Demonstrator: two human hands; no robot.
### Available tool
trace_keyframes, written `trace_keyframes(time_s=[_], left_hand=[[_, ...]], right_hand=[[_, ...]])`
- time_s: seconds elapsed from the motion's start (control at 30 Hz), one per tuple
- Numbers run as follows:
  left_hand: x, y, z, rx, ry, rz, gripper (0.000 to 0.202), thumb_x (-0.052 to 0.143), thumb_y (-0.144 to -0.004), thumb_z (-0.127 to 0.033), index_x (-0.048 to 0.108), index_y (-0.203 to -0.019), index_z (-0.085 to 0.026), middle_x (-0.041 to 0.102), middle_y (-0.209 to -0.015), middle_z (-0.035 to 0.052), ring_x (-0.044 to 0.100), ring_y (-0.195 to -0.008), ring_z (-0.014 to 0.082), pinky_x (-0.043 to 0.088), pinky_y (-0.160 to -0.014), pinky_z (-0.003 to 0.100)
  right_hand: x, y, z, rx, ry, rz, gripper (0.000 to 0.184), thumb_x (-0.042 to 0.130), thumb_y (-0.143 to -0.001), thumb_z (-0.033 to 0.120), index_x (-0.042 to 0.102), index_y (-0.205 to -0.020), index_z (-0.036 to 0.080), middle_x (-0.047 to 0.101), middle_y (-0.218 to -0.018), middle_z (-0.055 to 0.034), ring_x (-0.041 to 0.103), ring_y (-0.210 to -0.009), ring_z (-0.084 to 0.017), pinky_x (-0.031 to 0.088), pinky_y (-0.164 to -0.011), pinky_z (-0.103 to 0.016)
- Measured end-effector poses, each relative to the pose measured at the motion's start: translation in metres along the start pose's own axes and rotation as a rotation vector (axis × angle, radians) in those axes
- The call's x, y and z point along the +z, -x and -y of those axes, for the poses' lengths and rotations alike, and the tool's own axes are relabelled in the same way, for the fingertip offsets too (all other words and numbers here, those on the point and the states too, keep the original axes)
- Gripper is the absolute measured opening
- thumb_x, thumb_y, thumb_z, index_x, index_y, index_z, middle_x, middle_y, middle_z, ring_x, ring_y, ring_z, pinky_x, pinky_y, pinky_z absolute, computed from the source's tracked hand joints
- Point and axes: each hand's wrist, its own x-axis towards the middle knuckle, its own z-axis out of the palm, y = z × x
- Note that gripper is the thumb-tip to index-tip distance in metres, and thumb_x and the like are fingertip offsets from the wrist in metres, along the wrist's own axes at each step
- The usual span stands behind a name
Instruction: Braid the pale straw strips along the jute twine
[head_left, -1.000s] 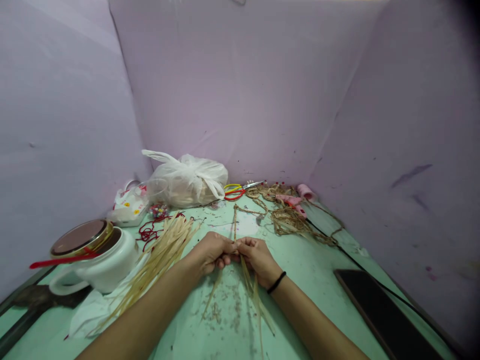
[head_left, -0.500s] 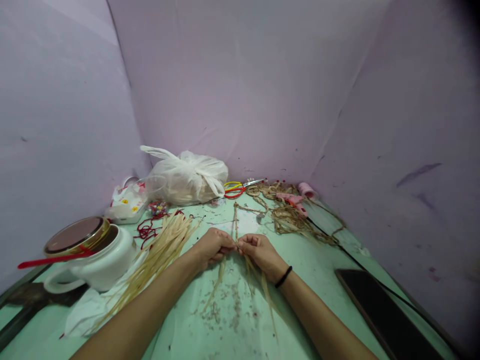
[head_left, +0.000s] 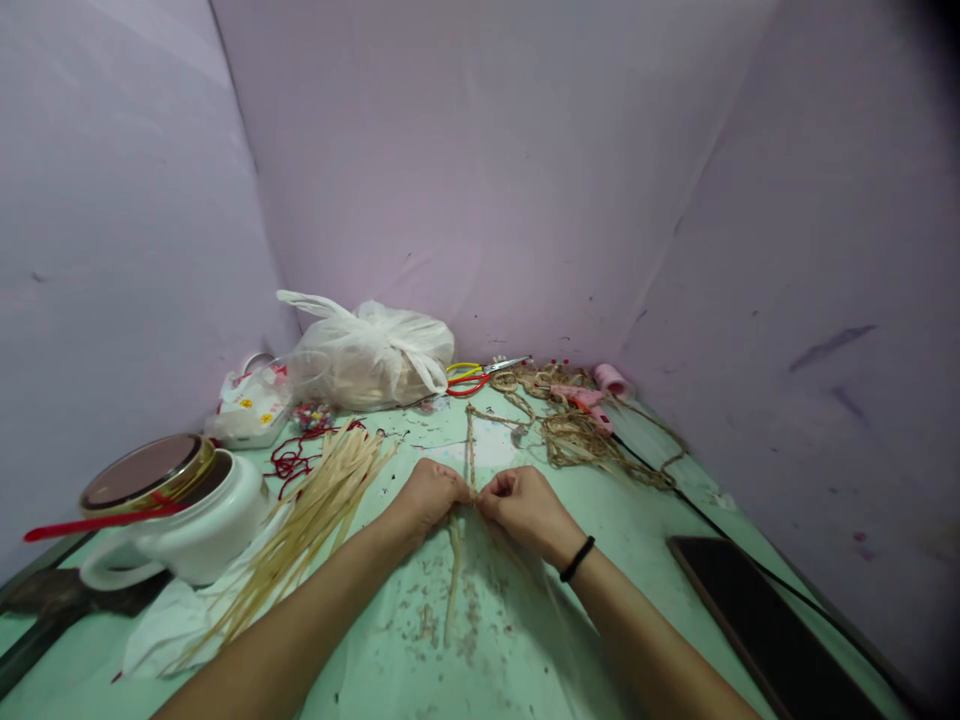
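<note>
My left hand and my right hand meet at the middle of the green table, both closed in a pinch on a plait of pale straw strips. The woven part runs away from my fingers towards the back. Loose strip ends trail towards me under my hands. A black band circles my right wrist. A loose pile of straw strips lies just left of my left forearm.
A white pot with a gold lid and a red stick stands at the left. A white plastic bag, scissors, tangled jute twine, a pink glue gun and red cord lie at the back. A dark phone lies right.
My hands have stayed pinched on the plait and shifted slightly away from me. The loose strip ends under them have swung closer together.
</note>
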Motion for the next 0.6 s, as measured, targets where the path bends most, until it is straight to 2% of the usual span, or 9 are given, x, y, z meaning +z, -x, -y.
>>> trace_keyframes(time_s=[0.1,0.2,0.43,0.5,0.6], left_hand=[[0.001,0.002,0.0,-0.037,0.023,-0.02,0.004,0.051,-0.052,-0.013,0.05,-0.048,-0.014,0.03,-0.031,-0.0077,0.02,-0.028,0.0026,0.01,-0.033,0.018],[0.0,0.003,-0.002,-0.066,0.051,-0.02,0.01,0.048,-0.05,-0.012,0.042,-0.044,-0.016,0.028,-0.031,-0.0077,0.017,-0.027,0.0022,0.007,-0.032,0.019],[-0.01,0.002,0.001,-0.057,0.11,0.141,0.015,0.053,-0.05,-0.022,0.039,-0.047,-0.018,0.024,-0.034,-0.0101,0.014,-0.028,0.0015,0.004,-0.032,0.019],[-0.011,0.001,0.002,-0.027,0.08,0.134,0.013,0.055,-0.049,-0.023,0.043,-0.048,-0.017,0.027,-0.033,-0.0094,0.016,-0.027,0.0017,0.005,-0.031,0.019],[-0.012,0.0,0.001,-0.028,0.075,0.111,0.013,0.057,-0.048,-0.024,0.046,-0.05,-0.016,0.031,-0.033,-0.0088,0.019,-0.027,0.0018,0.005,-0.031,0.019]], right_hand=[[0.005,0.006,0.005,0.035,0.007,0.043,0.019,0.046,-0.059,0.013,0.056,-0.043,0.013,0.047,-0.035,0.0011,0.039,-0.035,-0.007,0.024,-0.038,-0.02],[0.012,0.011,0.008,0.033,0.028,0.011,0.02,0.046,-0.061,0.015,0.056,-0.043,0.014,0.051,-0.037,-0.001,0.041,-0.036,-0.008,0.025,-0.038,-0.02],[0.021,0.02,0.015,-0.064,0.147,-0.144,0.017,0.05,-0.063,0.018,0.064,-0.054,0.013,0.061,-0.051,-0.004,0.047,-0.047,-0.01,0.026,-0.042,-0.019],[0.018,0.02,0.015,-0.091,0.172,-0.12,0.016,0.051,-0.063,0.018,0.064,-0.054,0.013,0.06,-0.05,-0.0032,0.046,-0.047,-0.009,0.025,-0.042,-0.019],[0.005,0.016,0.012,-0.077,0.126,0.017,0.016,0.055,-0.063,0.02,0.061,-0.05,0.013,0.056,-0.045,-0.0014,0.043,-0.043,-0.008,0.026,-0.04,-0.018]])
